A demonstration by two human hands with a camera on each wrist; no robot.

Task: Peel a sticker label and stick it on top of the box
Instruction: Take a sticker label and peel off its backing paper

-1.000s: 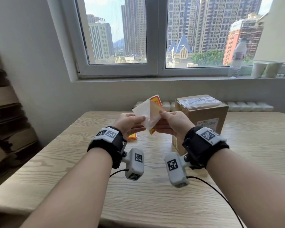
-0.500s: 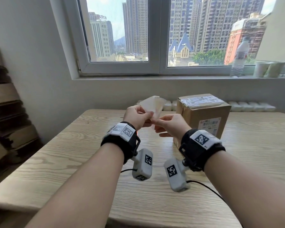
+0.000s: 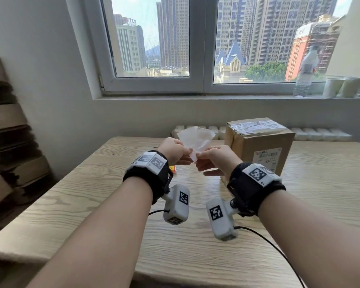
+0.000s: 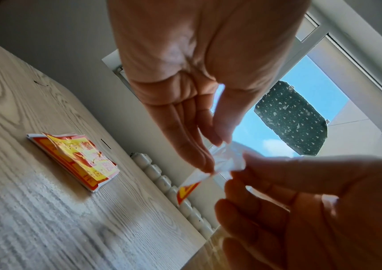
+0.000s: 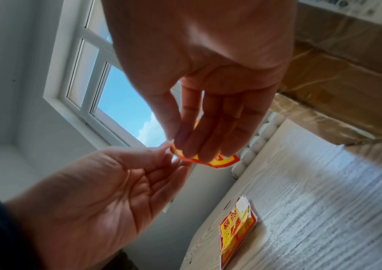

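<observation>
The left hand (image 3: 176, 151) and right hand (image 3: 214, 160) meet above the desk (image 3: 92, 204), each pinching the sticker label (image 3: 195, 138) at its lower corner between thumb and fingertips (image 5: 186, 144). It looks thin, light and limp, likely to curl or stick to itself, so corner and edge holds seem safest. Its white backing faces the head camera; red and yellow print shows from below. The box (image 3: 258, 146) stands near the desk's far edge, just right of the hands. Spare stickers (image 4: 74, 159) lie below the left hand.
</observation>
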